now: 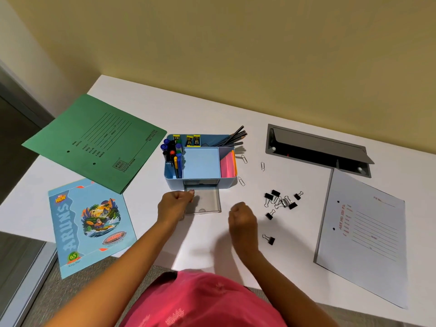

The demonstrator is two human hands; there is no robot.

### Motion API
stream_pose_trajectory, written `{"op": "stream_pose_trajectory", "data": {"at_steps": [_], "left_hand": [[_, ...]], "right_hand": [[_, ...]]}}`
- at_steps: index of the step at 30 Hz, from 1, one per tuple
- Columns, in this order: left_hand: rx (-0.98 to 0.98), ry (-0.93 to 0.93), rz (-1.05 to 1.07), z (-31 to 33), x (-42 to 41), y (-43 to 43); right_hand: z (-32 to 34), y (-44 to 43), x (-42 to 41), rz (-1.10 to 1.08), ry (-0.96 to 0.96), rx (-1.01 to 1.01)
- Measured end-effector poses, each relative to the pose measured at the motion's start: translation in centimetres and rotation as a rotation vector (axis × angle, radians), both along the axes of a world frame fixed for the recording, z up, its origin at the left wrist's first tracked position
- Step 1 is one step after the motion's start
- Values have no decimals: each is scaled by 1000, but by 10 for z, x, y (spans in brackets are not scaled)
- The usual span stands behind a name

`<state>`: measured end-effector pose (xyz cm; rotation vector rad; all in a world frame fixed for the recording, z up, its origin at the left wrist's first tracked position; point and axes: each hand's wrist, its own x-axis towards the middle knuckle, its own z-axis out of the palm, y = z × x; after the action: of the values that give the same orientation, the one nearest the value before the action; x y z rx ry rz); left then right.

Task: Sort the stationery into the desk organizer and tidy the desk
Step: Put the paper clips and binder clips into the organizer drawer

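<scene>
A blue desk organizer point(173, 181) stands mid-desk, holding pens, staplers, pencils point(232, 138) and pink sticky notes point(227, 165). Its clear drawer point(208, 200) is pulled out toward me and looks empty. My left hand point(173, 205) is curled at the drawer's left rim, one fingertip over its back corner. My right hand point(243, 220) hovers in a loose fist just right of the drawer, with nothing visible in it. Several black binder clips point(282, 201) lie scattered to the right, one binder clip point(269, 239) nearer me. Three paper clips point(244, 159) lie beside the organizer.
A green folder point(99, 142) lies at the back left, partly over the desk edge. A blue notebook point(89, 225) overhangs the front left. A pale grey file point(363, 234) lies at the right. An open cable hatch point(316, 149) is sunk into the desk behind it.
</scene>
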<state>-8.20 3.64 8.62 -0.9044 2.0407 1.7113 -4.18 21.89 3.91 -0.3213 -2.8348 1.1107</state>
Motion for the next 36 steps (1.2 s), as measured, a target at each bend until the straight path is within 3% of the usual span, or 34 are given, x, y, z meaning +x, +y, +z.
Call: {"op": "stream_pose_trajectory", "data": {"at_steps": [3,8,12,16,22,27,30,36], "left_hand": [[-173,92,-110,-3,24,7],[-333,148,-142,-11,47,10],[-326,99,16,-23,43,4],[-255,-11,22,-35,36,-5],[-208,-50,37,-45,29,-5],[-198,-48,22,-47,27,-6],[-195,-59,29,-46,27,-6],[-179,-49,38,-44,27,-5]], "right_hand": [[0,23,-5,-224,-150,-25],[-15,38,-9,-256,-341,154],[-11,33,-13,-284,-384,104],[1,28,-21,-306,-444,83],[14,-3,-19,30,14,3],[13,-33,-25,359,-100,131],[0,-36,-24,416,-16,176],[-2,-19,-23,419,383,375]]}}
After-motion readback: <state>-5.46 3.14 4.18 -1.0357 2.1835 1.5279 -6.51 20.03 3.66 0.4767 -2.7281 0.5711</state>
